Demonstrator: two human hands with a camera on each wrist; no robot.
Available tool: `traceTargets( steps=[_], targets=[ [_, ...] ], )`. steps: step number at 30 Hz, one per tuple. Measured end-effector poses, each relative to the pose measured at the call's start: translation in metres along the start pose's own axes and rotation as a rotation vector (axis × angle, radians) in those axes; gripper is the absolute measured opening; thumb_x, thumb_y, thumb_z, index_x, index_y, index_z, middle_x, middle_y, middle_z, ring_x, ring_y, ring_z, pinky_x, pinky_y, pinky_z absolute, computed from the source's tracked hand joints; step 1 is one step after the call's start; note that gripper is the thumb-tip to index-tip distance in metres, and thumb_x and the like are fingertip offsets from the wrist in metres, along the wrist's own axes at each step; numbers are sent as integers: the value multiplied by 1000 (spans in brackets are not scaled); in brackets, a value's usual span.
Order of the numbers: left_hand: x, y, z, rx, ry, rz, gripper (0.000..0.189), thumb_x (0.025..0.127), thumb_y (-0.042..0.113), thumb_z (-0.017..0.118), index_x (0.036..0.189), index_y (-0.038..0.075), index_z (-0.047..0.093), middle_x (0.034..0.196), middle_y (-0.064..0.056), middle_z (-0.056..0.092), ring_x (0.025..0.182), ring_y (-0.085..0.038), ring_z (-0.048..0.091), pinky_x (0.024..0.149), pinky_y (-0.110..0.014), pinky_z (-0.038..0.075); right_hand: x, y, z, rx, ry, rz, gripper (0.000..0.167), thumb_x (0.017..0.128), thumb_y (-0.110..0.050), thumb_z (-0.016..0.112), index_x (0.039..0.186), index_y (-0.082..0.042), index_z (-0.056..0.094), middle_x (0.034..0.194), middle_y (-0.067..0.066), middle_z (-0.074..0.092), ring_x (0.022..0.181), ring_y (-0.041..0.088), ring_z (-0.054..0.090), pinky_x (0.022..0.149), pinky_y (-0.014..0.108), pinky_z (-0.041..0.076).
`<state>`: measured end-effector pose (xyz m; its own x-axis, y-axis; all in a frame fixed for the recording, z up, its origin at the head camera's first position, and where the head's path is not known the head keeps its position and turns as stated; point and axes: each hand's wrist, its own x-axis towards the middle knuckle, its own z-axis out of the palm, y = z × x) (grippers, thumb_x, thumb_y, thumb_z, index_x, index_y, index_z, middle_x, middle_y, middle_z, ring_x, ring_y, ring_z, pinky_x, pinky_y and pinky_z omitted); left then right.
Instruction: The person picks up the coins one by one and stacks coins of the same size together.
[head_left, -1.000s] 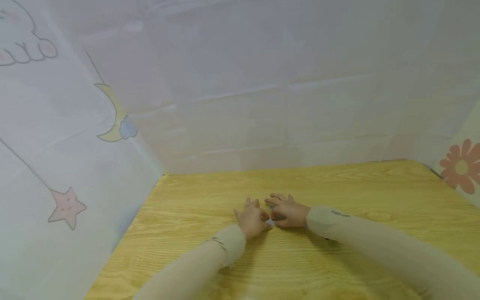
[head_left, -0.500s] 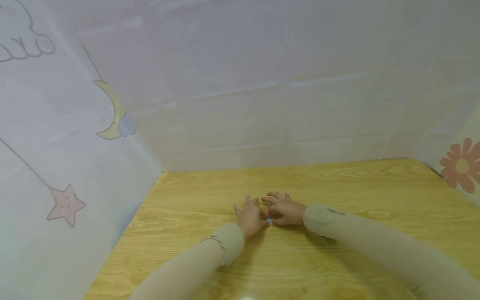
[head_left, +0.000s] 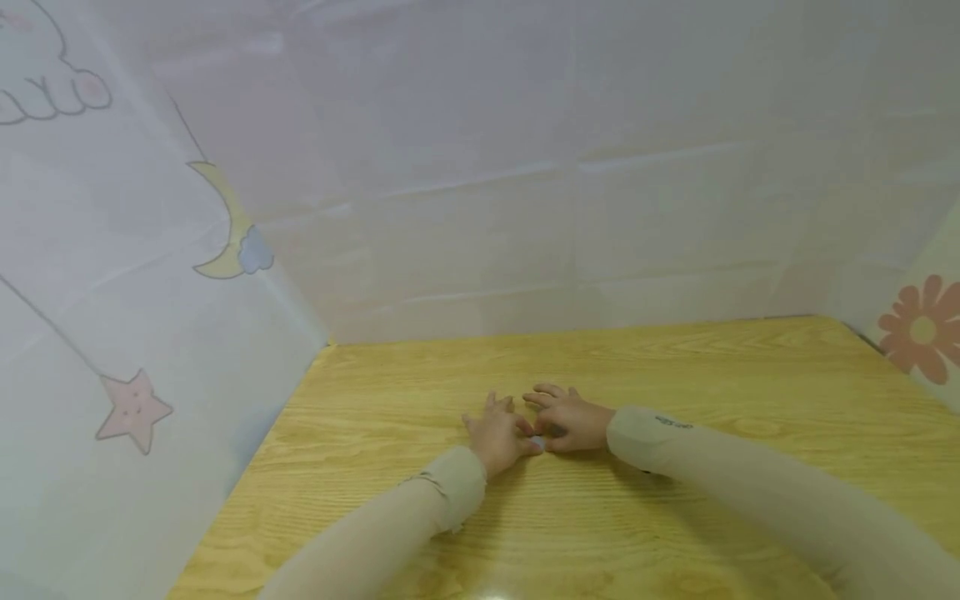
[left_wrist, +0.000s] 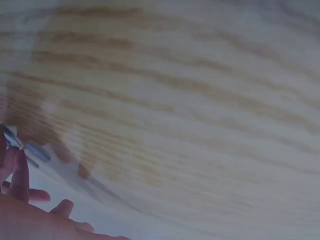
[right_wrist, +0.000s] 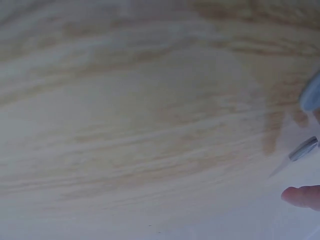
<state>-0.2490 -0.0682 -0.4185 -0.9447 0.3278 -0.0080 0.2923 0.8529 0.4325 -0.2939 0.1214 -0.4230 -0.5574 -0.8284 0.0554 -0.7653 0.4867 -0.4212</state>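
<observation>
Close together over the table, my two hands meet at a small blue-grey object (head_left: 538, 444). My left hand (head_left: 501, 440) pinches it between thumb and index finger, the other fingers spread. From the right, my right hand (head_left: 573, 421) pinches the same object with thumb and index finger curled in. The left wrist view shows slim, rounded blue-grey pieces (left_wrist: 37, 151) of it sticking out past the fingertips. A rounded blue piece (right_wrist: 311, 94) and a thin grey prong (right_wrist: 303, 148) show at the edge of the right wrist view. Fingers hide most of it; its kind I cannot tell.
The hands work on a wood-grain table (head_left: 637, 517). A pale sheet (head_left: 450, 208) stands as a wall along its far edge. Side walls carry a printed moon (head_left: 225, 225), a star (head_left: 135, 411) and a red flower (head_left: 922, 330).
Since a second ago the hands have drawn slightly closer together, and less of the object shows between them. In the last half second the left hand has shifted slightly left.
</observation>
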Motion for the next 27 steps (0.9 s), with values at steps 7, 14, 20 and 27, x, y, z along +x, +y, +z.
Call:
traceTargets(
  steps=[7,14,20,27],
  targets=[
    [-4,-1,-5,45,23,7,26,78,33,78,95,14,77,147,-20,42,141,-48,19,93,-82,15,3,2,4,15,1,5,10,89,-20,72,96,-13,70,151,25,32,140,49,16,90,84,16],
    [-4,5,-7,42,22,10,19,80,29,78,91,14,77,148,-19,41,142,-46,19,94,-82,15,4,-1,2,17,0,7,6,90,-18,70,92,-12,70,148,27,37,139,50,20,90,83,18],
    [-3,4,-5,41,16,-10,18,81,30,78,91,15,77,149,-18,41,143,-43,18,95,-81,14,4,-3,2,21,-2,16,5,89,-13,70,91,-11,65,146,27,39,138,49,22,92,82,19],
    [-3,3,-4,25,5,-10,24,80,33,78,96,14,77,149,-19,40,143,-44,17,94,-82,14,4,1,7,-3,22,-7,5,85,-10,70,90,-11,68,145,24,41,139,48,21,92,82,18]
  ],
)
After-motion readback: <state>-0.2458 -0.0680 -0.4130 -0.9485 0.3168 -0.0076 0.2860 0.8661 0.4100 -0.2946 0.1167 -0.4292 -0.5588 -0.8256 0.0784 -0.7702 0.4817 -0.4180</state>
